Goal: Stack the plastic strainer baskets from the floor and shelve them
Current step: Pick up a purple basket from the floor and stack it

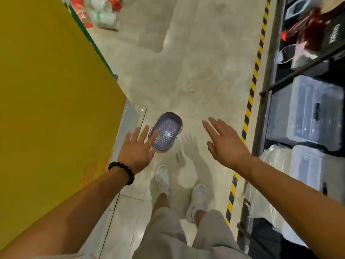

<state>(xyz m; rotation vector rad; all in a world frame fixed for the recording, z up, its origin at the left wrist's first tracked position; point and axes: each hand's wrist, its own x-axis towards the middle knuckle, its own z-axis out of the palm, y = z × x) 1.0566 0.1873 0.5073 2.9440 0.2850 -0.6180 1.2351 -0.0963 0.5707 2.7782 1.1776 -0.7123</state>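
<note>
Because the lilac strainer basket lies upright on the pale floor, just ahead of the white shoes, both hands are stretched toward it, left hand over its near rim, right hand beside it, fingers spread, nothing grasped.

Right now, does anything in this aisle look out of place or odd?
Yes. A purple strainer basket sits alone on the floor tiles, upright, in the walkway. Both hands are open above it: left hand, right hand.
</note>
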